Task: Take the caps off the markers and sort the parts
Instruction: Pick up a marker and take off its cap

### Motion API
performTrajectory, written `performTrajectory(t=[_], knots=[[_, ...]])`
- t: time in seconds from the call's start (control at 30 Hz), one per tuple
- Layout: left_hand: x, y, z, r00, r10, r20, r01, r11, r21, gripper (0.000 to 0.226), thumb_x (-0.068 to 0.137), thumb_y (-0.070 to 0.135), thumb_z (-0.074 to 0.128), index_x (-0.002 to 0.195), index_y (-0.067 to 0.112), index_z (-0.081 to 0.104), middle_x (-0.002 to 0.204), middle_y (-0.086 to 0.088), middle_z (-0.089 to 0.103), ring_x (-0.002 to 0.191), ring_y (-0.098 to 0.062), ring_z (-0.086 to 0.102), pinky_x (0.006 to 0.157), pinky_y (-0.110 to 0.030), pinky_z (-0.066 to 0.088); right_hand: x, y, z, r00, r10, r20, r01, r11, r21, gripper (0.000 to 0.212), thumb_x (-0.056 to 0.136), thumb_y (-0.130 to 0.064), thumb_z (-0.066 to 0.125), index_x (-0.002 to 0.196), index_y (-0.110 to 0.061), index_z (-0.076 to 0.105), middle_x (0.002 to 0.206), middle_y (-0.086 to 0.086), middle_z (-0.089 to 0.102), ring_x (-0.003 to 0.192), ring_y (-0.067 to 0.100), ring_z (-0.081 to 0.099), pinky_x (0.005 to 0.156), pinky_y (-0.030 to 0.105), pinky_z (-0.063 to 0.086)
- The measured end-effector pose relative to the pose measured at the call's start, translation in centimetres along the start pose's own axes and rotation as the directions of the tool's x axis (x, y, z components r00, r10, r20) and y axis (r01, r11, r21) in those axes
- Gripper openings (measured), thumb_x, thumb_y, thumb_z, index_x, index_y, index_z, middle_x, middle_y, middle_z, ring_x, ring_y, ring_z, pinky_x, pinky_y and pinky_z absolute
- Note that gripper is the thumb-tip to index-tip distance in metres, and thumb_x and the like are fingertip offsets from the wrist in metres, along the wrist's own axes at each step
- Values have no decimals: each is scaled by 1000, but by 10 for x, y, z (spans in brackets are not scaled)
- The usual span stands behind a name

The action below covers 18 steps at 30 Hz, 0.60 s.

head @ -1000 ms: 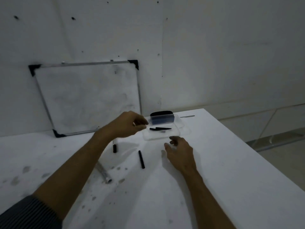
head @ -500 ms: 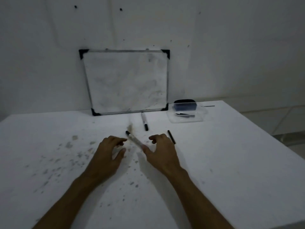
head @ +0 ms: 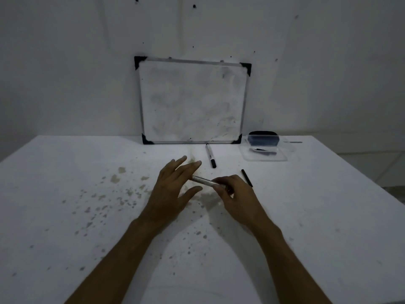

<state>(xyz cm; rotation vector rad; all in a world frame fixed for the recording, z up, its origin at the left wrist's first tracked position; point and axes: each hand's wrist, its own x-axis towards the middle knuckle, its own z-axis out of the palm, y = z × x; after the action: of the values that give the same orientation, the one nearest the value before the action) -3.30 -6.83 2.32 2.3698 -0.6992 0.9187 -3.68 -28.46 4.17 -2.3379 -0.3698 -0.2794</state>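
Observation:
My right hand point(head: 234, 194) pinches a pale grey marker point(head: 205, 181) just above the table centre. Its free end points left, toward my left hand point(head: 173, 189). My left hand has its fingers spread, and the marker's tip sits by its palm; whether they touch I cannot tell. A white marker with a black cap point(head: 210, 155) lies flat beyond my hands. A thin black piece point(head: 247, 177) lies to the right of my right hand. A clear plastic tray point(head: 282, 157) at the back right holds dark parts.
A small whiteboard point(head: 192, 102) leans on the wall at the table's back edge. A dark eraser point(head: 263, 138) sits at the tray's far end. The white table point(head: 328, 216) is speckled with stains on its left half; its right edge drops off.
My view swung left from the tray to the table centre. Both hands came back toward me. My right hand picked the grey marker up off the table, and my left hand opened beside it.

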Motion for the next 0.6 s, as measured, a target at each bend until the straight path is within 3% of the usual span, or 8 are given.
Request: performTrajectory(t=[0.07,0.17,0.23,0.3,0.37,0.47,0.6], knots=[[-1,2,2,999,51,15,-52,998,29,57,95,46,62,143,15,58,139,-2,67,145,-26,46,122,-50,29,-5,1,-5,999,-32,39,31,999,17,28,99,-39,59,123,-27,69,110,-6,65,89,6,61,80,16,50],[-1,4,4,992,128,-10,-127,986,111,40,94,42,66,125,18,73,116,2,78,132,-27,59,114,-52,37,-11,-1,-11,996,-54,74,50,997,58,30,98,-41,61,125,-30,67,113,-8,66,93,4,62,77,9,48],[1,9,6,991,129,-31,-124,983,134,31,94,42,66,113,21,79,107,4,80,119,-24,67,105,-46,44,-10,1,-16,998,-29,62,24,996,82,36,96,-45,62,129,-31,65,114,-10,65,93,1,62,73,6,46],[8,18,8,1000,16,20,-17,999,48,33,95,47,63,113,25,79,106,6,80,105,-16,71,93,-40,52,-3,5,-25,1000,15,20,-18,992,126,43,95,-49,62,134,-30,61,114,-13,64,93,-2,61,70,6,46],[22,26,10,978,-165,129,176,982,-75,35,95,54,61,115,31,78,106,10,80,95,-9,72,83,-35,58,10,13,-35,994,81,-75,-65,979,192,42,99,-47,57,134,-25,61,117,-9,65,92,-4,60,70,7,44],[35,30,24,951,-251,178,263,964,-47,40,94,63,56,113,35,77,100,14,79,87,-8,72,73,-30,57,30,35,-49,948,226,-224,-180,961,208,34,102,-33,56,131,-17,64,120,-2,67,86,-2,59,71,4,39],[26,34,40,943,-294,159,300,954,-20,36,96,55,60,115,30,77,95,9,79,76,-5,66,64,-8,42,36,68,-43,905,366,-215,-365,930,48,42,92,-38,70,125,-12,65,118,9,66,100,20,65,86,28,51]])
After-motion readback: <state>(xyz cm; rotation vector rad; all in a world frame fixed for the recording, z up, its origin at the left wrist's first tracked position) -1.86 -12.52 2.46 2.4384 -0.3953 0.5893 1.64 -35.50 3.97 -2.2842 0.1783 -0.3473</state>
